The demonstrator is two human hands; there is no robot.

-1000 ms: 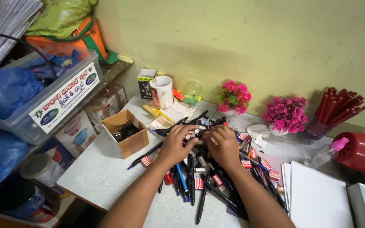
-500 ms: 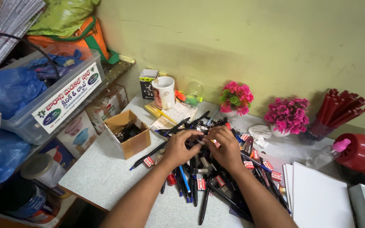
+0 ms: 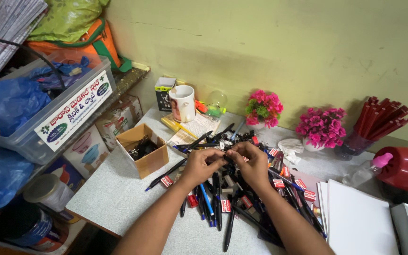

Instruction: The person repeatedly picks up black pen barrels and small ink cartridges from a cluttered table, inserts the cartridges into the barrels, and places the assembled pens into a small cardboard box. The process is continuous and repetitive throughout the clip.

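Both hands meet over the pile of pens (image 3: 232, 198) in the middle of the desk (image 3: 119, 198). The left hand (image 3: 203, 165) and the right hand (image 3: 253, 164) have their fingertips pinched together on one dark pen (image 3: 226, 158), held just above the heap; how much of it each hand covers is hard to tell.

A pen like this is light, stiff and smooth, so it probably slips if pinched only at the tip; the barrel's middle looks like the surer place to grip. The loose pens lie crossed over each other and would likely roll or shift when one is drawn out.

Left of the pile sits an open cardboard box (image 3: 142, 150) with dark items inside. Behind are a white mug (image 3: 183, 103) and two pots of pink flowers (image 3: 263, 108). A stack of white paper (image 3: 360, 222) lies to the right.
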